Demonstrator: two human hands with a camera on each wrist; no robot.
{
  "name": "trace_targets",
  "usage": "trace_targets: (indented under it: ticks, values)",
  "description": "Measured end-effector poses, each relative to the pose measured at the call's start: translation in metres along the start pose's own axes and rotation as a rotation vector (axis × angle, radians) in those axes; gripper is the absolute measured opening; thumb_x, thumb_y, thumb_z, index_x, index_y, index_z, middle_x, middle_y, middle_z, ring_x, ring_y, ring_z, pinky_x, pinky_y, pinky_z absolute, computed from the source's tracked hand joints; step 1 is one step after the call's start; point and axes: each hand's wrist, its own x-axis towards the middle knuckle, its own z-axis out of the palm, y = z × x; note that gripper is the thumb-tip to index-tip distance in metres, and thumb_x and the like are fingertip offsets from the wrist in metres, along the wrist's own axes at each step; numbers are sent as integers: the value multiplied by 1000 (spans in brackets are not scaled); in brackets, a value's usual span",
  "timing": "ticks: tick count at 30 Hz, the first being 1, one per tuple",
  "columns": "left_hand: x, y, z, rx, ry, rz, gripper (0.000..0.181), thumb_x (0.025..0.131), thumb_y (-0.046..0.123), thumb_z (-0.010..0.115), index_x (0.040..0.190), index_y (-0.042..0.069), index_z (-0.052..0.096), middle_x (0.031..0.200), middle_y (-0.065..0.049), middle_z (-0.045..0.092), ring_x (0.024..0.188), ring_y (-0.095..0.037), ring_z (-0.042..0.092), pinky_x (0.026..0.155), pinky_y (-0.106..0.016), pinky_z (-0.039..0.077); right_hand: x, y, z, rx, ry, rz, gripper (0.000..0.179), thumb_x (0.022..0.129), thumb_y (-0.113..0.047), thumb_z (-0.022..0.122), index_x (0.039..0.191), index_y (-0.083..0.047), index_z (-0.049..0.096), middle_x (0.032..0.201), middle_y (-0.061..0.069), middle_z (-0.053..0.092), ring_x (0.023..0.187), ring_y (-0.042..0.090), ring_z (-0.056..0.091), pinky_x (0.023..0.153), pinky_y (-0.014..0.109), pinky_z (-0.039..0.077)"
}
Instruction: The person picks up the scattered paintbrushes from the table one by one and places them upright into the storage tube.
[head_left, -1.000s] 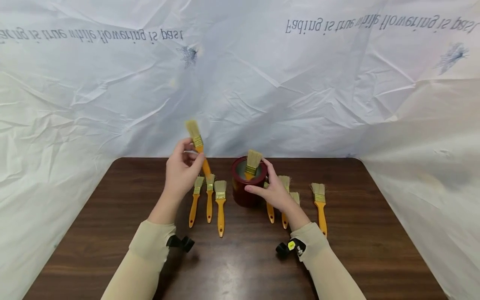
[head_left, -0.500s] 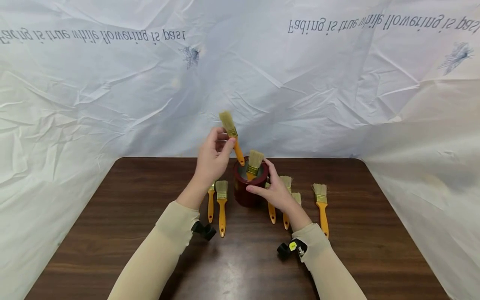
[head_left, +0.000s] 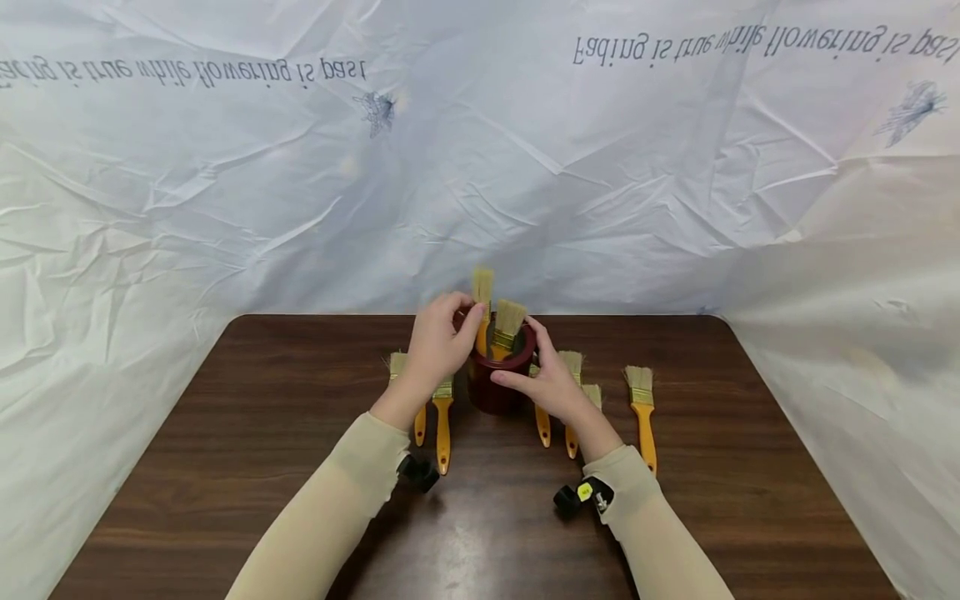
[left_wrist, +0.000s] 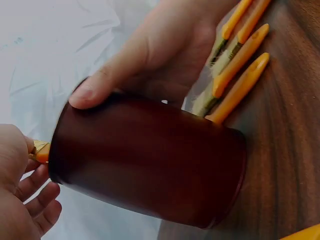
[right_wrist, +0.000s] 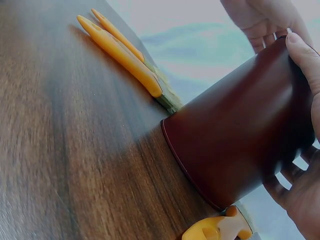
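Near the table's back edge stands a dark red cylindrical pot (head_left: pixel 492 392), upright and open at the top. My right hand (head_left: pixel 553 385) grips it from the right, thumb (left_wrist: pixel 92 92) by the front of the rim and fingers round the side. One paintbrush (head_left: pixel 510 318) leans inside the pot with its bristles up. At the left of the rim, my left hand (head_left: pixel 441 343) pinches a second paintbrush (head_left: pixel 482 287) below its bristles. That brush's orange handle points down into the pot's mouth, its lower end hidden by the wall.
Left of the pot, several orange-handled paintbrushes (head_left: pixel 443 433) lie on the dark wood table (head_left: pixel 225 467), partly covered by my left arm. More lie to the right, partly behind my right hand, with one brush (head_left: pixel 642 412) farther out. A white printed sheet (head_left: pixel 480 167) hangs behind.
My left hand has carried its paintbrush rightward from above the left brushes to the pot, then lowered the handle into the mouth. The right hand and pot have stayed in place.
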Motion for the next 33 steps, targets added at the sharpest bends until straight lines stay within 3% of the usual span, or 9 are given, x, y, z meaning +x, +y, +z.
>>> trace_targets:
  ticks: [6,11,13,21,33]
  values:
    - [-9,-6,4,-4,-29,-47,23,112,24,67,111,3,78,121,-18,64,88,-27,64,79,-44,57,0,0,0,-1,-4,3,111,96,-43,87,176,-29,12,165,11,43,154,38,42,117,67,42]
    - [-14,-12,6,-37,-46,-80,29,111,23,69,130,1,72,131,-21,56,96,-30,65,86,-46,57,-1,0,0,4,-10,13,111,96,-45,86,176,-29,10,169,12,38,157,40,38,117,68,41]
    - [-16,-13,6,-56,-39,-92,33,110,23,70,135,1,69,132,-21,56,95,-30,65,86,-46,58,-1,0,0,4,-8,20,112,96,-46,86,176,-29,9,170,12,37,158,40,36,118,68,40]
    - [-19,-16,4,-109,-5,-90,29,110,19,68,133,3,71,118,-16,66,92,-28,68,84,-46,59,-1,-1,1,-8,-1,40,115,95,-48,86,177,-28,7,171,13,35,159,40,34,120,69,37]
    - [-24,-14,-2,-155,-28,-125,34,106,18,71,140,10,71,123,-12,67,95,-24,68,83,-44,60,-2,-1,1,4,-2,62,115,96,-48,86,177,-29,7,170,12,37,159,40,35,118,68,40]
